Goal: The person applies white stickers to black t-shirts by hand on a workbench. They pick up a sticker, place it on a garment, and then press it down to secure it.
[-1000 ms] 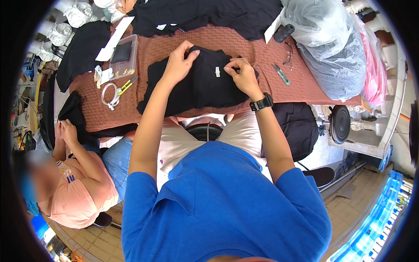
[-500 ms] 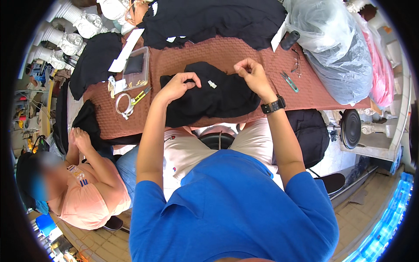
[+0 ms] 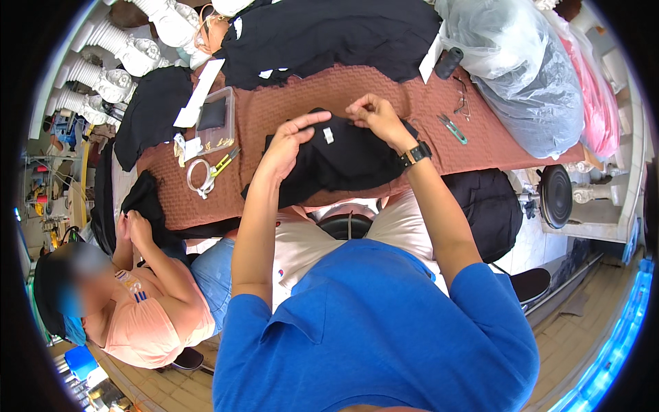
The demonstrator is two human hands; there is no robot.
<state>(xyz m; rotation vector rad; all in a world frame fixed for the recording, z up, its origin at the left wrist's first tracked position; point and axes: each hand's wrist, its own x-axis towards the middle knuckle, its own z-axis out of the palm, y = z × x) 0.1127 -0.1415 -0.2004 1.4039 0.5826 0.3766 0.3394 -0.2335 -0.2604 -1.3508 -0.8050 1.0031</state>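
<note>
On the rust-red surface [image 3: 288, 110] lies a black garment [image 3: 343, 161]; left hand [image 3: 288, 141] presses it, fingers extended, while right hand [image 3: 374, 117] pinches its edge beside a white label [image 3: 328, 135]. Risk, judged: pulling unevenly could shift the label.

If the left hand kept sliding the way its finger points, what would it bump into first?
Probably the small white tag on the black garment, then the right hand beside it. The left hand points that way; depth is unclear.
</note>
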